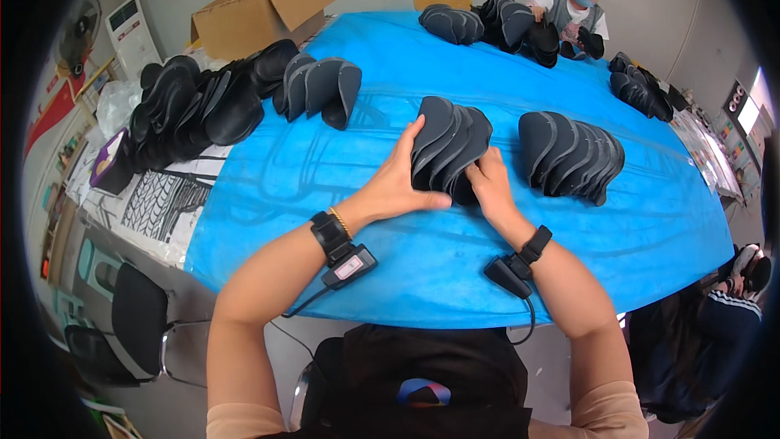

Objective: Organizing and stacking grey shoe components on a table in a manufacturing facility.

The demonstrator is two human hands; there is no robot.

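Observation:
A nested stack of curved, dark grey and black pads (452, 140), rather like insoles, stands on the blue table cover in front of me. My left hand (401, 177) grips its left side, fingers up along the edge and thumb across the near bottom. At the lower right, my right hand (492, 181) presses in with bent fingers; its fingertips are partly hidden by the pads. Just right of my hands rests another row of nested pads (571, 154), untouched. A smaller stack of pads (318, 89) sits at the left, beside a heap of black pads (191, 110).
Blue sheeting (341, 162) covers the large table. An open cardboard box (260, 12) stands behind the heap. Across the table a masked person (575, 12) handles black pads, with more stacks (504, 20) nearby. Chairs (138, 317) stand at lower left; another person (735, 284) is at right.

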